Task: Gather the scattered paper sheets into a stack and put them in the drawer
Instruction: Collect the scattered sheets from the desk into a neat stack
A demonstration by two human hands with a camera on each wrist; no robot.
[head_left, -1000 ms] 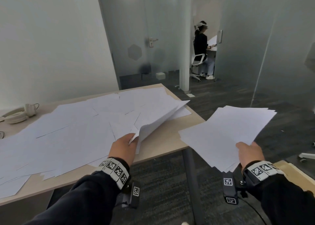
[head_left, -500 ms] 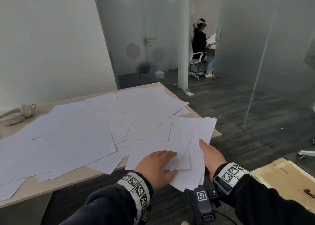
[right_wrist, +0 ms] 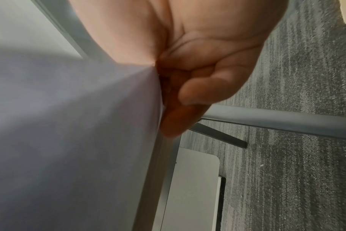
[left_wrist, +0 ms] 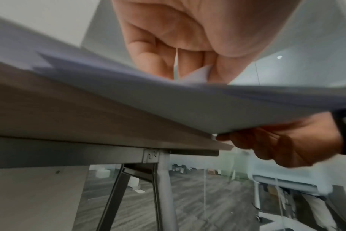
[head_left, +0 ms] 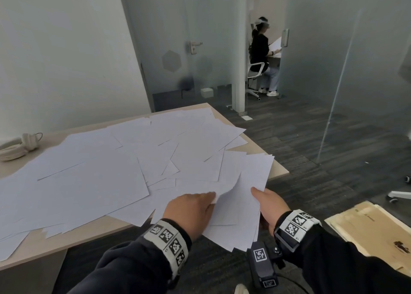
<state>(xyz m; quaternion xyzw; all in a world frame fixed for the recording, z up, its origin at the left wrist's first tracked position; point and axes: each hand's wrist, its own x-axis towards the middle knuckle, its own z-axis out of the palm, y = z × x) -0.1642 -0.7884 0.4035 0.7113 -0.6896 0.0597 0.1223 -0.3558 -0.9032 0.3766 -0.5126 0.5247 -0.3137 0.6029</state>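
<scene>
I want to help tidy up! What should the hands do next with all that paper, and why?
Probably lay the sheet pinched in the left hand onto the bundle that the right hand grips at the table edge. Many loose sheets lie scattered, so gathering isn't finished.

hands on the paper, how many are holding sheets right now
2: the left hand pinches a sheet at the table's near edge; the right hand grips the gathered stack just right of it.
</scene>
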